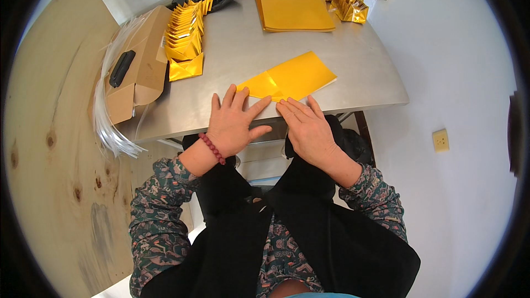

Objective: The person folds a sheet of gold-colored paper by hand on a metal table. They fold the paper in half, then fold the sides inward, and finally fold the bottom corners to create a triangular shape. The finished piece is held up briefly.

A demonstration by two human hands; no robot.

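Note:
A folded sheet of gold paper (301, 77) lies at a slant near the front edge of the metal table. My left hand (232, 118), with a dark red bead bracelet (212, 149) at its wrist, spreads its fingers flat over the paper's near left corner. Resting on the near edge, my right hand (306, 127) has its fingers stretched out and close together, the tips pressing the paper. Neither hand grips anything. A white underside shows along the sheet's right edge.
Folded gold paper pieces (185, 38) stand in a row at the left, beside an open cardboard box (149, 60) with white plastic strips (102, 116) and a black object (122, 69). A gold sheet stack (295, 11) and more folded pieces (348, 4) sit at the back.

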